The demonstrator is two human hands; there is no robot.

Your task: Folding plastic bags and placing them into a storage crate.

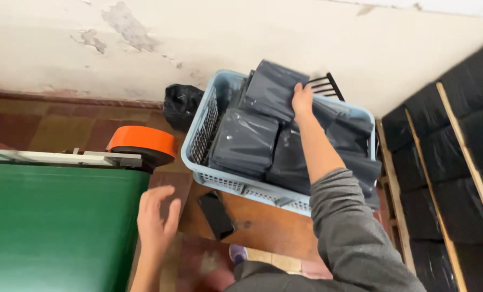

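A light blue plastic basket stands on a small brown table and is piled with several dark grey plastic mailer bags. My right hand reaches over the pile, its fingers on the edge of the topmost grey bag at the far side of the basket. My left hand hovers open and empty, fingers spread, at the right edge of the green conveyor belt, a little left of a black phone lying on the table.
An orange-topped roller sits at the belt's far end. A black plastic bag lies against the stained white wall. Stacked black panels with wooden slats fill the right side. Red tiled floor runs behind the belt.
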